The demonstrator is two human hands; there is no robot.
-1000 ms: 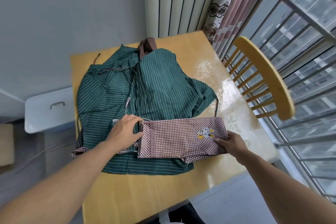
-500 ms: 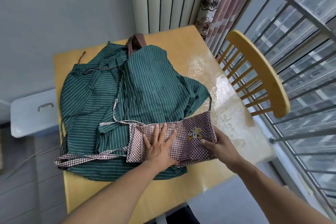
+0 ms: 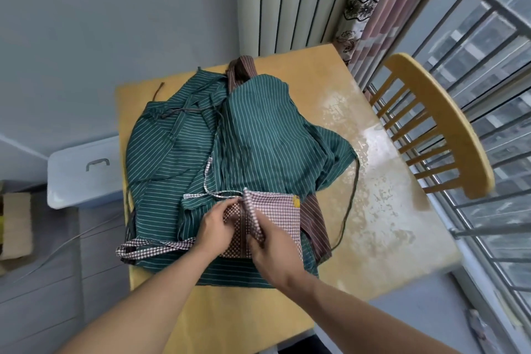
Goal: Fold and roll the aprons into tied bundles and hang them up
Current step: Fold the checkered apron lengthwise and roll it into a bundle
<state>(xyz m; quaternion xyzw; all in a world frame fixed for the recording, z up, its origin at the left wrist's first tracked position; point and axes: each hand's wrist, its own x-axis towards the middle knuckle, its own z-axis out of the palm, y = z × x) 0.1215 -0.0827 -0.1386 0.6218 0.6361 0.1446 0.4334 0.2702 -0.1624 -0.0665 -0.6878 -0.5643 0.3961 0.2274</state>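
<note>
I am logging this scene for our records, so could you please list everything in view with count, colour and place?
small checked fabric apron: one, maroon and white, part folded at the table's near side, on the green aprons
green striped fabric aprons: a heap, number unclear, dark green with white lines, mid table
brown striped cloth: one, brown, under the heap, showing at near right and far edge
wooden table: one, yellow
wooden spindle-back chair: one, yellow, right of the table
plastic storage box: one, pale blue, left of the table
curtain: one, pink striped, far right
left hand: grip on the checked apron's folded edge
right hand: grip on the same fold
</note>
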